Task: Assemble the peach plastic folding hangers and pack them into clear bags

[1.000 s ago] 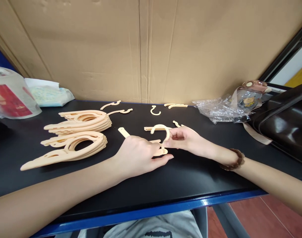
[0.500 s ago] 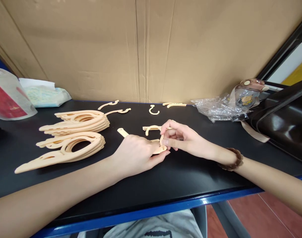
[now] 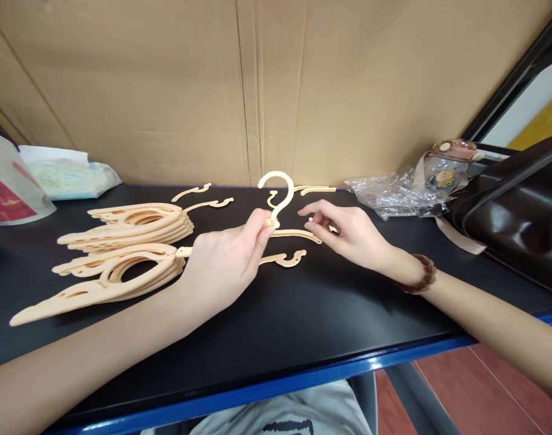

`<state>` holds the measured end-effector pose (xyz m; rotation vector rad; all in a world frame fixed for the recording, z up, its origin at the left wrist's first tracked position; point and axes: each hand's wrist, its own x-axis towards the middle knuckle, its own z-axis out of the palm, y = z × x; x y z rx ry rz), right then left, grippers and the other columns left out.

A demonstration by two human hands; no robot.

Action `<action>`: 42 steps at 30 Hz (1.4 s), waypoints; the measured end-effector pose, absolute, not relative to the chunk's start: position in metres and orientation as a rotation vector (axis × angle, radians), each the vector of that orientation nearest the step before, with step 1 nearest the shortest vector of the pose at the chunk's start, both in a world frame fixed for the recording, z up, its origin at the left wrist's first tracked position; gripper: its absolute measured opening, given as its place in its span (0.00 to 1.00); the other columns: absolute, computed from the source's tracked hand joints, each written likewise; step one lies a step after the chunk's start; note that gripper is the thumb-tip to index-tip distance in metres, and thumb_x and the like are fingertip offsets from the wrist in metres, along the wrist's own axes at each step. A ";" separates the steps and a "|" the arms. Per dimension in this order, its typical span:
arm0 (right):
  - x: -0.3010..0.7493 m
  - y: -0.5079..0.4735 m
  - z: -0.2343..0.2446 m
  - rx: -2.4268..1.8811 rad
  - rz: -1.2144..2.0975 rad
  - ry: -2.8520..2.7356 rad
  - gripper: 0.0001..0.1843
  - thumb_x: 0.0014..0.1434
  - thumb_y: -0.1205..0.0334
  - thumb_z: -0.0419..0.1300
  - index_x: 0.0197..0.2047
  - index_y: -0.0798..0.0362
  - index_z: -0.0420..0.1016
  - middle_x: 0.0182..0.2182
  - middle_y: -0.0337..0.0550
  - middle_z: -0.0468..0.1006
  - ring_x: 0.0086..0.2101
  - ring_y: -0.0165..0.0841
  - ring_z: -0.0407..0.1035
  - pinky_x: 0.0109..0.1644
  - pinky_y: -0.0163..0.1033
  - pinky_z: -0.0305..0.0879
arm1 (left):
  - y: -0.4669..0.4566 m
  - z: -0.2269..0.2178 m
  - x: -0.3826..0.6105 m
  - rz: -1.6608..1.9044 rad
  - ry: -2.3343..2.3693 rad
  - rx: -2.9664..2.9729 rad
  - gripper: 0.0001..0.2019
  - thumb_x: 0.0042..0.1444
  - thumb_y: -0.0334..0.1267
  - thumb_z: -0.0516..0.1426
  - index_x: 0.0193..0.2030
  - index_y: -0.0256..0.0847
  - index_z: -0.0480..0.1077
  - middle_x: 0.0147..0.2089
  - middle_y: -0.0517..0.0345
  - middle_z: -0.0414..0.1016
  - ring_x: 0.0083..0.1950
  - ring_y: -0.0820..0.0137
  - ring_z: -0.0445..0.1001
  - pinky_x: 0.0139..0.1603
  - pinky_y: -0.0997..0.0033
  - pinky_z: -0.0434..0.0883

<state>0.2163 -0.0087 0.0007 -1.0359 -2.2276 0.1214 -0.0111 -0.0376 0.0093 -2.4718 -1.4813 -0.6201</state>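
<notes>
My left hand (image 3: 228, 257) is closed on a cream plastic hanger hook (image 3: 288, 187), which stands upright above my thumb and finger. Cream hanger arms (image 3: 291, 260) show low to the right of that hand; whether they join the hook is hidden. My right hand (image 3: 348, 232) hovers to the right of the hook, thumb and forefinger apart and nothing plainly between them. Behind the hands lies a curved cream strip (image 3: 296, 234), and a loose small hook (image 3: 272, 198) is farther back.
At the left are two stacks of cream hangers (image 3: 130, 220). Loose cream arms (image 3: 207, 204) lie behind them. A tissue pack (image 3: 71, 172) and a white-red bag (image 3: 8, 181) stand back left. Plastic wrap (image 3: 384, 196), a clear bottle (image 3: 443, 172) and a black bag (image 3: 516, 211) are at the right.
The hook has come up and now stands upright in my left hand. My right hand has moved off it to the right, and its fingers have opened.
</notes>
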 end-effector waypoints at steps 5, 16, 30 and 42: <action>0.218 -0.007 0.001 -1.104 -0.189 -2.398 0.11 0.65 0.59 0.55 0.46 0.54 0.74 0.35 0.40 0.76 0.36 0.31 0.69 0.36 0.35 0.63 | -0.035 0.013 -0.011 -0.680 -1.629 -2.538 0.15 0.69 0.42 0.39 0.48 0.42 0.64 0.28 0.66 0.74 0.23 0.71 0.70 0.24 0.75 0.54; 0.216 -0.001 -0.008 -1.298 -0.498 -2.574 0.16 0.66 0.56 0.53 0.46 0.56 0.78 0.38 0.45 0.75 0.40 0.38 0.68 0.45 0.43 0.60 | -0.031 0.022 -0.018 -0.802 -1.725 -2.531 0.13 0.67 0.43 0.42 0.51 0.46 0.64 0.33 0.65 0.76 0.28 0.69 0.71 0.27 0.71 0.56; 0.219 0.004 -0.002 -1.182 0.481 -2.085 0.13 0.66 0.55 0.51 0.35 0.54 0.68 0.23 0.34 0.65 0.25 0.26 0.59 0.30 0.34 0.55 | -0.024 0.012 -0.020 -0.892 -1.838 -2.738 0.14 0.67 0.47 0.43 0.46 0.47 0.66 0.40 0.65 0.77 0.30 0.71 0.70 0.31 0.70 0.60; 0.222 0.011 -0.003 -0.884 1.083 -1.649 0.14 0.53 0.54 0.67 0.37 0.54 0.73 0.29 0.36 0.69 0.26 0.23 0.62 0.33 0.33 0.61 | -0.015 0.002 -0.017 -1.327 -1.940 -3.111 0.15 0.65 0.47 0.47 0.51 0.43 0.66 0.30 0.64 0.66 0.23 0.77 0.60 0.25 0.75 0.60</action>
